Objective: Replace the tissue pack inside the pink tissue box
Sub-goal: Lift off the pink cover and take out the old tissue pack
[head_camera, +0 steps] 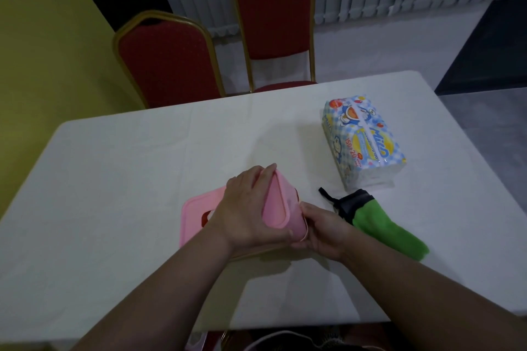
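The pink tissue box (281,208) stands tilted on the white table, its slotted face turned left and its bottom panel facing up and right. My left hand (245,211) wraps over its top edge, fingers on the bottom panel. My right hand (322,232) grips the box's lower right corner. A full tissue pack (363,141) in blue checked cartoon wrap lies flat to the far right, apart from both hands.
A green cloth pouch with a black drawstring top (382,222) lies just right of my right hand. Two red chairs with gold frames (168,60) stand at the table's far side. The white table (128,179) has its right edge near the pack.
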